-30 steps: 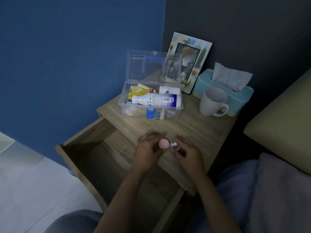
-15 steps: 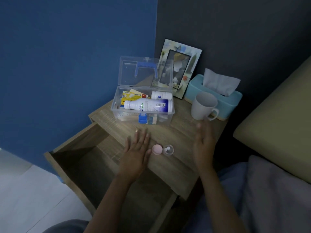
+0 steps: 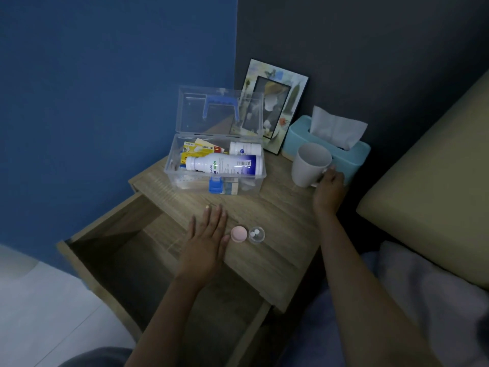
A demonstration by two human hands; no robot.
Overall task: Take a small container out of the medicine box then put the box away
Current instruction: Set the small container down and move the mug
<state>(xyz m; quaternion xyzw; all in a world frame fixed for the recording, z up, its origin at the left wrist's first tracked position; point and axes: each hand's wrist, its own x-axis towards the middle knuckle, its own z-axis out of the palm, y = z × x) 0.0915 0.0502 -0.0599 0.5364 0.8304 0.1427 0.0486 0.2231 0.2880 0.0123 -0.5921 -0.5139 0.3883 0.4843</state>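
A clear medicine box [image 3: 174,168] stands open on the wooden nightstand [image 3: 277,207], its lid with a blue handle tilted back; bottles and packets lie inside. Near the nightstand's front edge sits a small clear container [image 3: 256,235] holding two white pills, with its pink lid [image 3: 239,234] lying beside it on the left. My left hand [image 3: 207,239] lies flat on the wood, fingers spread, just left of the pink lid. My right hand [image 3: 329,190] is closed on the handle of a white mug [image 3: 309,164] at the right.
The nightstand's drawer [image 3: 111,250] is pulled out below my left arm. A blue tissue box [image 3: 352,154] and a picture frame [image 3: 275,104] stand behind the mug and the medicine box. A bed with a pillow lies to the right.
My hands set down the small container and its pink lid and moved apart. My right hand reached right and took the mug's handle; my left hand rests flat.
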